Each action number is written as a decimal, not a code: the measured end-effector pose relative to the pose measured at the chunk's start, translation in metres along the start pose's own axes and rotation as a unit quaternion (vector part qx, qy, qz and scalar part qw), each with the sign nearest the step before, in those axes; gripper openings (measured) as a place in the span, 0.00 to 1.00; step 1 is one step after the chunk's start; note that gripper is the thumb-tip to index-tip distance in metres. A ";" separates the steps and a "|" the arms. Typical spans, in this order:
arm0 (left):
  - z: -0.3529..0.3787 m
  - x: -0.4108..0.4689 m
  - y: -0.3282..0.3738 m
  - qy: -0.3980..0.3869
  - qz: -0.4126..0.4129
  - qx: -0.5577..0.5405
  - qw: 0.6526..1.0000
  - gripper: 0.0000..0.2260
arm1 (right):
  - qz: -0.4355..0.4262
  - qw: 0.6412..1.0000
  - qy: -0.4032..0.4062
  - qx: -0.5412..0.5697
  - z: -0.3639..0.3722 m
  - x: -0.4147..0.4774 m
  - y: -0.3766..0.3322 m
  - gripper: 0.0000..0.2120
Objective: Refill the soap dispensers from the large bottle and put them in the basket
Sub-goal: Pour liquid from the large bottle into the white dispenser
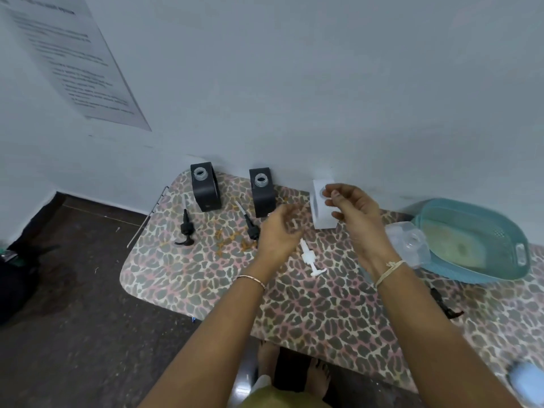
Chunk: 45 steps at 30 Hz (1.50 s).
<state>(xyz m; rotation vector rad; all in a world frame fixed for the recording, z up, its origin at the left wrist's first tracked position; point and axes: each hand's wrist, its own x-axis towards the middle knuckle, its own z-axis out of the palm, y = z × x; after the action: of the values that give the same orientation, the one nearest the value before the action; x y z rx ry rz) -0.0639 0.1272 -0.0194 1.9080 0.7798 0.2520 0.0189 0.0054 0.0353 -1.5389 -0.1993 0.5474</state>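
Two black square dispensers (205, 187) (261, 192) stand uncapped at the table's back edge. Right of them stands a white dispenser (319, 212), also uncapped. My right hand (354, 212) is at its top, thumb and forefinger pinching the neck. My left hand (278, 232) hovers blurred just left of it, fingers loosely curled and holding nothing. Two black pump heads (185, 231) (251, 226) and a white pump head (309, 257) lie loose on the table. A clear large bottle (409, 242) leans against the teal basket (512, 231) at the right.
The leopard-print table (206, 278) stands against a white wall. Another black pump (444, 303) lies near the right front. A pale blue object (527, 381) sits at the bottom right corner. Orange-brown smears (232, 240) mark the tabletop. Dark floor lies to the left.
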 end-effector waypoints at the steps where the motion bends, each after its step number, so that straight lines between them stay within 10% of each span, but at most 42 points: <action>1: -0.008 0.002 -0.008 0.025 -0.011 0.004 1.000 0.21 | 0.012 1.000 0.000 -0.016 0.007 0.001 0.009 0.07; 8: -0.057 0.014 -0.065 0.129 -0.076 0.036 0.988 0.11 | 0.061 0.990 -0.003 -0.123 0.056 0.012 0.072 0.11; 13: -0.068 0.038 -0.070 0.077 -0.067 0.043 0.994 0.24 | -0.070 0.937 0.140 -0.312 0.075 0.026 0.087 0.12; 20: -0.068 0.071 -0.054 0.030 -0.037 0.059 0.997 0.32 | -0.077 0.870 0.292 -0.389 0.071 0.049 0.097 0.39; 35: -0.050 0.051 -0.037 0.145 0.001 0.078 0.986 0.28 | -0.030 0.932 0.251 -0.261 0.043 0.061 0.093 0.25; 40: -0.035 0.039 -0.024 0.069 0.082 0.062 0.992 0.24 | -0.063 0.943 0.199 -0.259 0.033 0.042 0.083 0.25; 45: -0.027 0.031 -0.019 -0.050 0.122 0.106 0.986 0.41 | -0.095 0.954 0.047 -0.280 0.013 0.021 0.079 0.23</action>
<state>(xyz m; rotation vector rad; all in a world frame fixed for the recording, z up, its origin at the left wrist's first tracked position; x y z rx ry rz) -0.0613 0.1717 -0.0282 2.2030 0.5223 0.2291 0.0149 0.0218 -0.0459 -2.0639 -0.4532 0.2693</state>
